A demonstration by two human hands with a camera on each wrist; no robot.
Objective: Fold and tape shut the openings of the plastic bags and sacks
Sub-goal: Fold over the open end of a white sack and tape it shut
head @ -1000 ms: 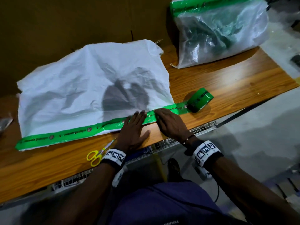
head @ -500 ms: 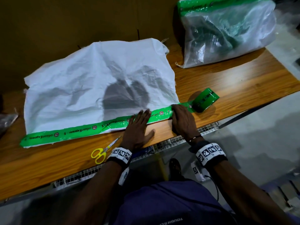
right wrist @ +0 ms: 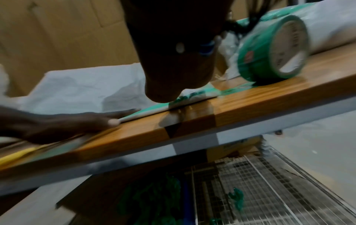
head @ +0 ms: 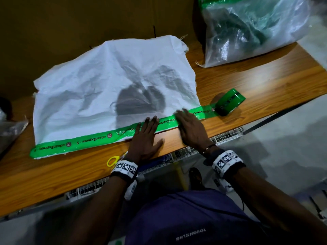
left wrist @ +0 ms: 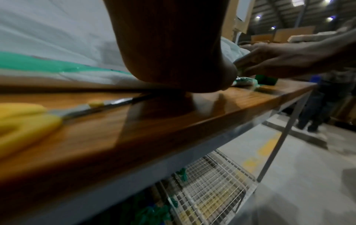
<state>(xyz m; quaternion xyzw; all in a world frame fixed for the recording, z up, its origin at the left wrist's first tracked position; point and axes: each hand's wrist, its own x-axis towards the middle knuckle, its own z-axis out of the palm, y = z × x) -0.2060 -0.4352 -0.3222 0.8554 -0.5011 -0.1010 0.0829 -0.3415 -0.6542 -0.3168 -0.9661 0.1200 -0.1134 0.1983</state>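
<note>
A white woven sack (head: 109, 85) lies flat on the wooden table (head: 265, 82), with something dark showing through it. A strip of green printed tape (head: 85, 141) runs along its folded near edge and leads to the green tape roll (head: 230, 101) lying at the right. My left hand (head: 146, 137) lies flat, fingers straight, pressing the tape near the middle. My right hand (head: 190, 128) presses flat on the tape just to its right, a short way from the roll. In the right wrist view the tape roll (right wrist: 273, 50) lies on its rim beside the sack's corner.
Yellow-handled scissors (head: 114, 160) lie near the table's front edge, by my left wrist. A second clear sack (head: 251, 27), its top taped green, stands at the back right. A brown cardboard wall (head: 88, 20) backs the table. A wire basket (right wrist: 260, 182) hangs under it.
My right hand slid right along the tape toward the roll, then came back a little to the left. My left hand stayed flat on the tape.
</note>
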